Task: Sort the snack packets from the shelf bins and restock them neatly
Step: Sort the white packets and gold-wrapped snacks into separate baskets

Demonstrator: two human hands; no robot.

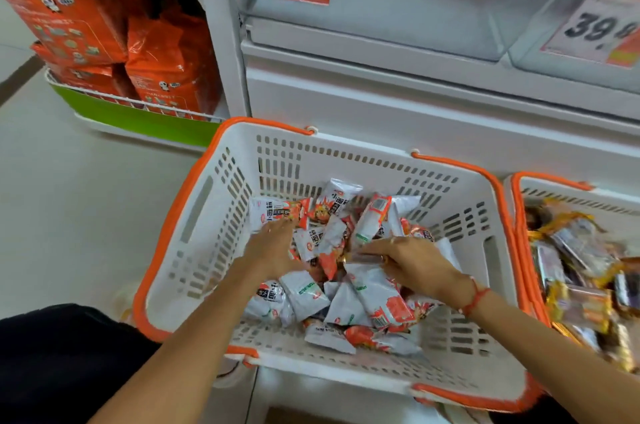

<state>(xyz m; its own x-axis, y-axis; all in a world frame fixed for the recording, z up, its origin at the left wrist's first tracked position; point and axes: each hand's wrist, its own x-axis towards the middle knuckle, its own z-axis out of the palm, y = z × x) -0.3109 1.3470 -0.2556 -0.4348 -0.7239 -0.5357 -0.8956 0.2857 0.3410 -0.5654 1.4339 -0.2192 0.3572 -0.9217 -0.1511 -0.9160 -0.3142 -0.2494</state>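
Both hands are seen lowered into a white basket (214,215) with orange trim, which is set on the floor against the white shelf (415,94). A heap of white-and-red snack packets (346,288) is spread over the basket's bottom, under and around both hands.

The left hand (273,247) is laid flat on the heap, its fingers (273,224) stretched forward and relaxed; their tips are touching one packet (273,210) lying crosswise at the far side of the pile. Nothing is grasped by them.

The right hand (412,264) is turned toward the left, its fingers (372,247) extended over the middle of the pile. Whether a packet is pinched beneath them cannot be told. A red string (476,299) is worn at that wrist.

To the right of the right hand, a second basket (519,215) of darker, gold-edged packets (581,271) is partly seen.
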